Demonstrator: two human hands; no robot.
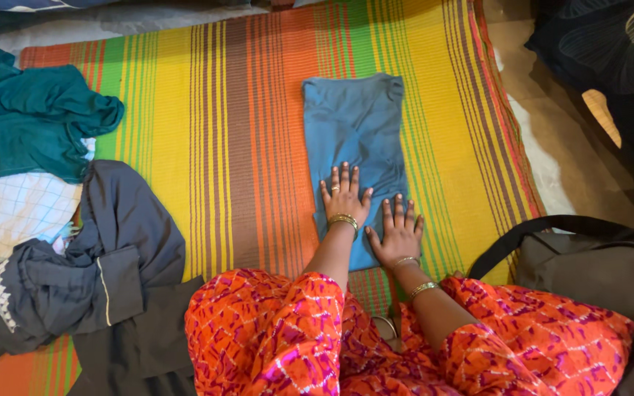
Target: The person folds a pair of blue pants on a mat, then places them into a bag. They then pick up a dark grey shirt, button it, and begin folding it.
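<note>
Blue cotton garment (354, 139), folded to a long panel, lies at twelve o'clock on the striped woven mat (207, 132).
Keep your left hand (344, 192) and right hand (398, 231) flat, fingers spread, gripping nothing; press its near end evenly so creases stay straight.

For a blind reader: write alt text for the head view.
Both hands, left hand and right hand, press flat on a folded blue garment lying on a striped mat. Dark and teal clothes are heaped to the left.
</note>
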